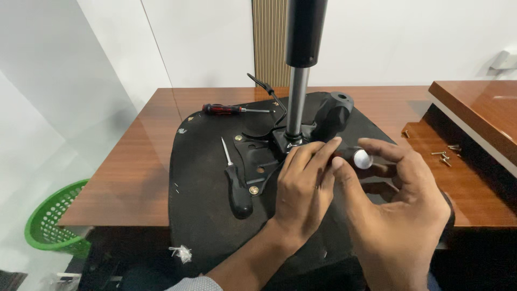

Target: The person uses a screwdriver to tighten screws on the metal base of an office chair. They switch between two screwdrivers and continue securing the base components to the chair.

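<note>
We have an upturned black chair seat [204, 178] lying on the brown table [140, 161], centre of frame, with its gas-lift column [297, 99] standing straight up from the black metal mechanism plate [258, 153]. Our left hand [301, 191] rests fingers-down on the plate just right of the column base; our right hand [398, 210] pinches a small silver round-headed part [362, 158] between thumb and forefinger, other fingers spread. It is probably a knob or bolt cap, hard to tell at this size. We judge it light, rigid and smooth, so it may slip: grip it by its rim. The seat assembly looks heavy and stiff, best held by the plate or column. A black-handled screwdriver [237, 186] lies on the seat left of the plate, a red-handled one [229, 109] at upper left, loose screws [444, 155] at right.
</note>
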